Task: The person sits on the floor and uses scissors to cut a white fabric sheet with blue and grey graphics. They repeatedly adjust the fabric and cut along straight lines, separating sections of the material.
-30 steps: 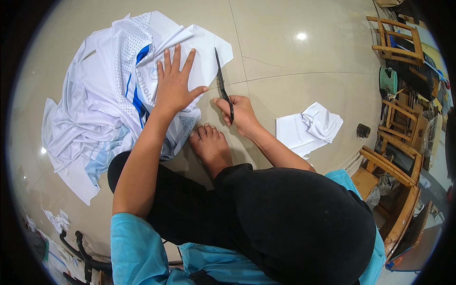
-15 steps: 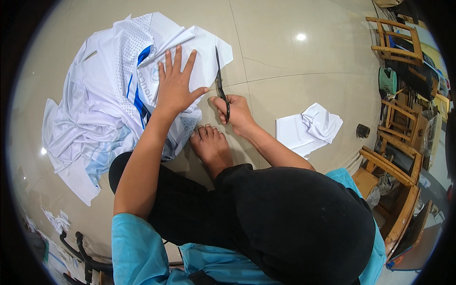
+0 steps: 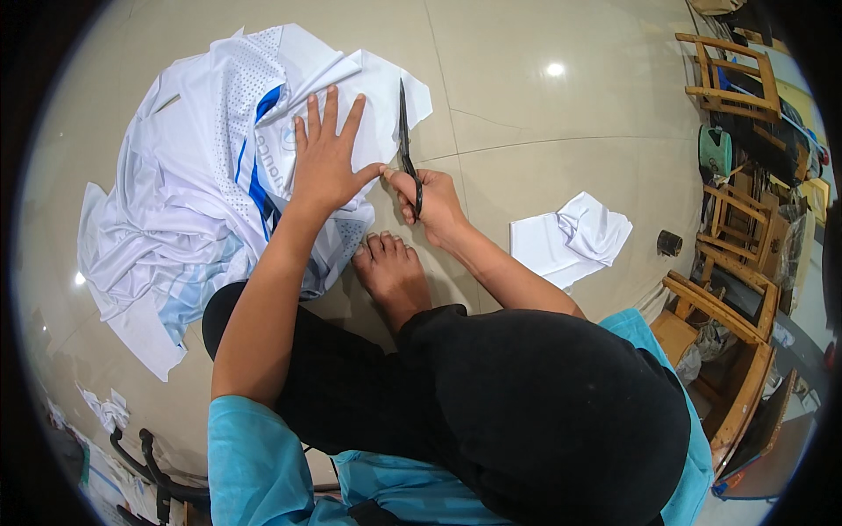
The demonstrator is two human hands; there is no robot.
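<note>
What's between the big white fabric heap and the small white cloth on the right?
In the head view: the right hand holding black scissors, its forearm, a bare foot and tiled floor.

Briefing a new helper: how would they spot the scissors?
Find the big white cloth on the floor. At its right edge, the person's right hand holds the scissors, pointing forward. Black and slender, they stand out from pale cloth and floor.

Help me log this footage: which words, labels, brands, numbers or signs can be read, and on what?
Grey lettering on the white cloth, beside the left hand: partly legible, wording not copied here.
Any marking on the teal item at right: too small to read.
</note>
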